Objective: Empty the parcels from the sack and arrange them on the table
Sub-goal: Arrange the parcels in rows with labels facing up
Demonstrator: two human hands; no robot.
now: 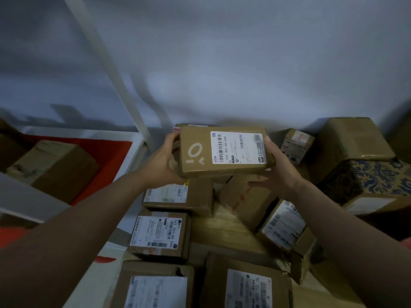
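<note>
two hands carry one flat parcel (223,151) in the head view, raised over the parcels already lying on the table (224,221). the left hand (161,162) clasps its left end, the right hand (274,166) its right end, fingers curled beneath. its long axis runs left to right between them, label up; neither hand looks nearer. the sack is not in view.
</note>
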